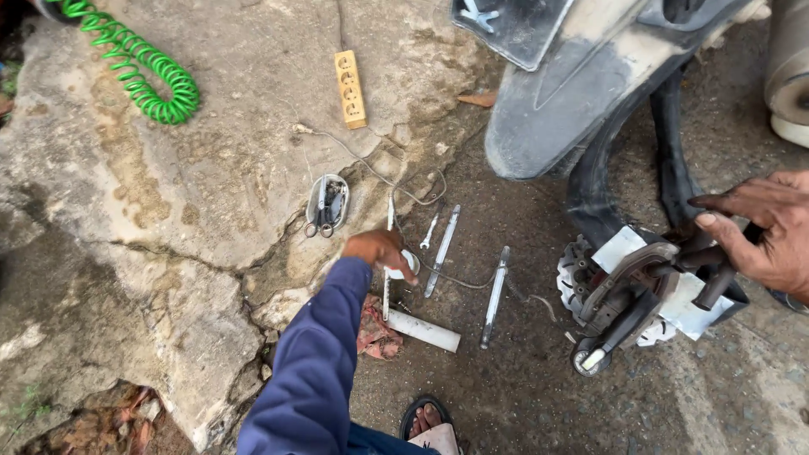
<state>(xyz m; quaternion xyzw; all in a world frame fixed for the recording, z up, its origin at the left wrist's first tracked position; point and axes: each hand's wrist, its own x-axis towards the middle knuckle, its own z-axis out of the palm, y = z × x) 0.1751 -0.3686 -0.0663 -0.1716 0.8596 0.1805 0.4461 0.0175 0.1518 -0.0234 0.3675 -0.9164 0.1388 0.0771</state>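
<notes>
Left hand [381, 251], blue sleeve, is down on the ground, fingers curled around a small white rounded object [407, 263]; can't tell what it is. It sits just left of the flat silver metal tyre lever [442, 250]. A 2nd long silver lever [495, 297] lies right of that one, a small silver spanner [429, 232] just above-left of it. White plastic tube [423, 330] lies below the left hand, touching a crumpled red rag [376, 333].

Right hand [757, 229] is closed on a dark metal handle [715, 285] at the brake assembly of the motorcycle wheel [619, 291], well right of the tyre lever. Grey dusty mudguard [560, 101] hangs above the wheel.

Left of the tyre lever: oval metal tin holding scissors [327, 204] on cracked concrete. Further up-left: yellow rectangular socket strip [350, 88], green coiled hose [139, 67]. Sandalled foot [430, 421] at the bottom edge.
</notes>
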